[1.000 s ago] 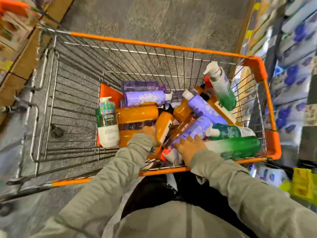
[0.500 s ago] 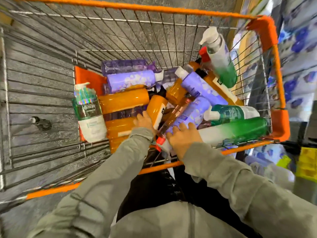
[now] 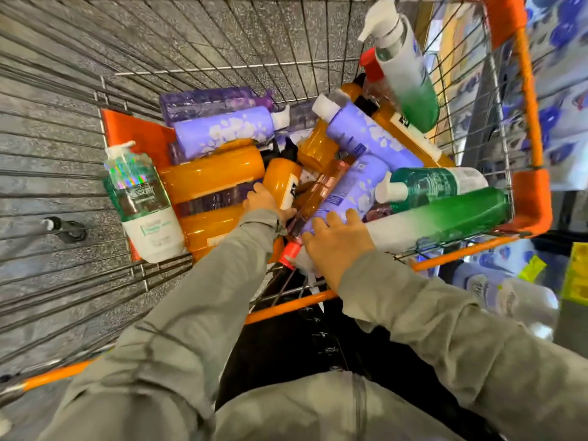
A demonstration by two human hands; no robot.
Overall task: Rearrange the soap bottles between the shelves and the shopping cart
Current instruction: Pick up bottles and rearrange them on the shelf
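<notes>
The person wears a grey-green, soft-fabric long-sleeved top, heavily creased. Dark stitched seams cross the left sleeve [image 3: 197, 313]. The right sleeve [image 3: 445, 329] is plain, and both end in snug cuffs at the bare left hand [image 3: 264, 202] and right hand [image 3: 337, 246]. A vertical front seam [image 3: 358, 409] runs down the chest. Below is a black garment [image 3: 286, 361] with a row of small shiny studs [image 3: 321, 334].
</notes>
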